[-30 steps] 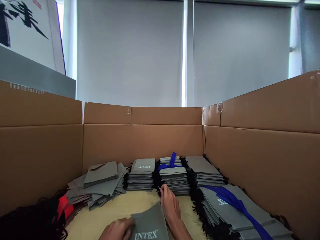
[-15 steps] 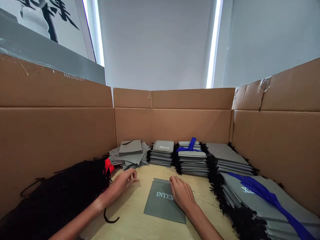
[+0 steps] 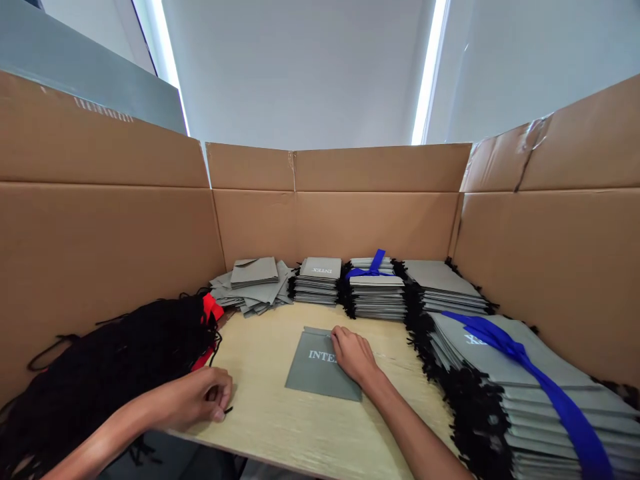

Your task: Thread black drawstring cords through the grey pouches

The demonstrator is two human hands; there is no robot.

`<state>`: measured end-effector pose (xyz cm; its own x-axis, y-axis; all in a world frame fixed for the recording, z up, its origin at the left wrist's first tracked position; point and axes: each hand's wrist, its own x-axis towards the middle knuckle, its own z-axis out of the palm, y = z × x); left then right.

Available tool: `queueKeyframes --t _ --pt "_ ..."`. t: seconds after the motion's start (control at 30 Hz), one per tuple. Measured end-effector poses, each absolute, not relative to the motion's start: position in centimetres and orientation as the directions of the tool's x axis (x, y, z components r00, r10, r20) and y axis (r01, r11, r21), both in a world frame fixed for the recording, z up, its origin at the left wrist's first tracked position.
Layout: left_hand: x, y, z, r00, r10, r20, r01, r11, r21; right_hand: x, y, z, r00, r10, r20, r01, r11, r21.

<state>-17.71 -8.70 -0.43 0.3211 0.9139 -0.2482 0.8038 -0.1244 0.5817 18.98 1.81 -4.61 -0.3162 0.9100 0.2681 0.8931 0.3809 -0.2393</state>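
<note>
L hand (image 3: 200, 398) pulled back, now pinching black cord (image 3: 226, 410).

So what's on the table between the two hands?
In the head view, only bare wooden table lies between the left hand, closed on a black cord, and the right hand, which rests on the grey pouch.

Flat grey INTEX pouch (image 3: 320, 365) lies logo-up on the wooden table; thin black cord (image 3: 226, 411) at the near edge.
</note>
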Motion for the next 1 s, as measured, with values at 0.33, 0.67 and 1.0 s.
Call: queueKeyframes --t 0.33,0.67,1.0 --pt "-4.4 1.0 -1.5 0.243 0.941 0.235 0.196 -0.285 0.938 19.9 2.7 -5.0 -0.246 0.931 0.270 0.838 0.344 -0.422" --pt "1.4 7.1 -6.6 0.206 0.937 0.283 0.021 -0.293 0.956 20.7 3.6 -5.0 -0.174 0.891 0.420 0.822 0.366 -0.436" --pt "1.0 6.5 -6.8 0.218 0.934 0.282 0.006 -0.290 0.957 20.5 3.3 -4.6 -0.185 0.866 0.465 0.773 0.420 -0.476"
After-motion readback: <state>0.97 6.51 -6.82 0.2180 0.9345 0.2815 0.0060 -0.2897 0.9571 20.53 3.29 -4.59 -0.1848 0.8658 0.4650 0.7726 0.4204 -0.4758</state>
